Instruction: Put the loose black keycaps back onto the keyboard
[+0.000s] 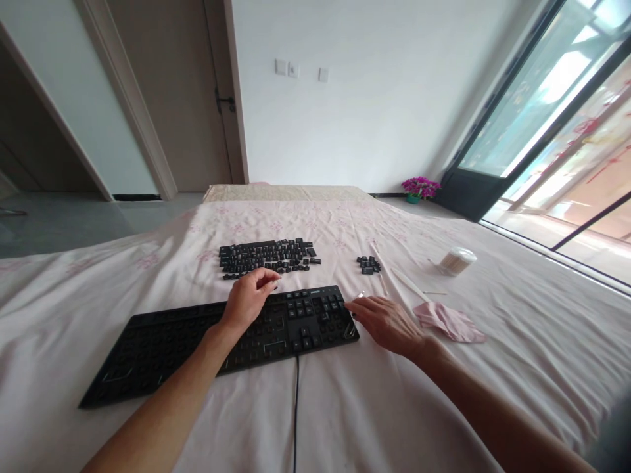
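A black keyboard (197, 335) lies slantwise in front of me, many of its keycaps off and bare switch spots showing. Above its upper edge my left hand (249, 299) has thumb and fingertips pinched together; a small dark bit shows there, too small to name. At the number pad's right edge, my right hand (389, 322) has its fingers pressed together, with a small shiny piece beside the fingertips that I cannot identify. Loose black keycaps (269, 253) lie in rows beyond the keyboard. A smaller group of keycaps (369, 265) sits to their right.
A pink cloth (449, 322) lies right of my right hand. Behind it stands a clear tub of cotton swabs (458, 261), with loose swabs nearby. The keyboard cable (296, 407) runs toward me over the pale, wrinkled sheet (532, 315). Purple flowers (420, 187) stand by the wall.
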A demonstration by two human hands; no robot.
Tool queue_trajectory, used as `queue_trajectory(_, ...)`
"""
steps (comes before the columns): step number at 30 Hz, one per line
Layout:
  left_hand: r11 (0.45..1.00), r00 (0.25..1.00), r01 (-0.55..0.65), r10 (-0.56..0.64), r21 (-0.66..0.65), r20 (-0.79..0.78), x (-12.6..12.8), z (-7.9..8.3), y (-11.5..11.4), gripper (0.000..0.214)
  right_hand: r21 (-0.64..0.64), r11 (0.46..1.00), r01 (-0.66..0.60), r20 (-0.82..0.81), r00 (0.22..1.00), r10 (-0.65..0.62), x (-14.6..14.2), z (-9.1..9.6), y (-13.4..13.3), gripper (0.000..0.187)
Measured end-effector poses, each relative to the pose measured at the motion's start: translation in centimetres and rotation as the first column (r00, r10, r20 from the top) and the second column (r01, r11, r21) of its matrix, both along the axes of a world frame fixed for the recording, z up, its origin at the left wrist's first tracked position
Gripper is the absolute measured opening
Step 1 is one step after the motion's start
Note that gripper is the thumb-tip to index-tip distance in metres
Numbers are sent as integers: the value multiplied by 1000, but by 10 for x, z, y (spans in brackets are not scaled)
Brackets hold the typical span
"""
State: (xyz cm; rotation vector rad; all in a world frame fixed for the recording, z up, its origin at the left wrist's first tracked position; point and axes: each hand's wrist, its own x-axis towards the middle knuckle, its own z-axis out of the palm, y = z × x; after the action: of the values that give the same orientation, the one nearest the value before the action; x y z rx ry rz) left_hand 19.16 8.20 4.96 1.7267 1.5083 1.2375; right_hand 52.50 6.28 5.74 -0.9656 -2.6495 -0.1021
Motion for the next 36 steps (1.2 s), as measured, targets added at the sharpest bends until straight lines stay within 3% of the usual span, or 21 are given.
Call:
queue_trajectory(3,998,993,-60,62,21,-101,-14,-1,-11,16,10,998,57,47,997,-57,7,-5,-5,53)
queue_trajectory(5,996,988,-84,87,25,-126,-21,-3,-16,16,34,991,131,26,991,-131,5,-2,-9,56)
queue_trajectory(12,996,988,-73,79,49,-130,-26,-12,-20,16,-44,977,207,-90,974,-210,-49,21,-25,22)
queue_trajectory(16,995,985,-29,45,96,-165,-27,-15,-21,16,-9,977,211,-38,977,-212,-72,15,-25,19)
queue_trajectory(23,996,975,-17,36,92,-219,-27,-14,-23,15,23,967,254,80,964,-255,-77,6,-23,17)
queue_trajectory(28,996,974,-11,31,89,-225,-27,-13,-22,14,-74,952,298,-69,951,-303,-78,2,-27,16)
queue_trajectory(32,996,972,-12,32,87,-234,-28,-14,-22,14,-189,919,345,-229,895,-383,-76,0,-27,15)
queue_trajectory(36,996,971,-9,29,86,-236,-27,-14,-22,14,-204,907,370,-259,873,-414,-78,1,-22,15)
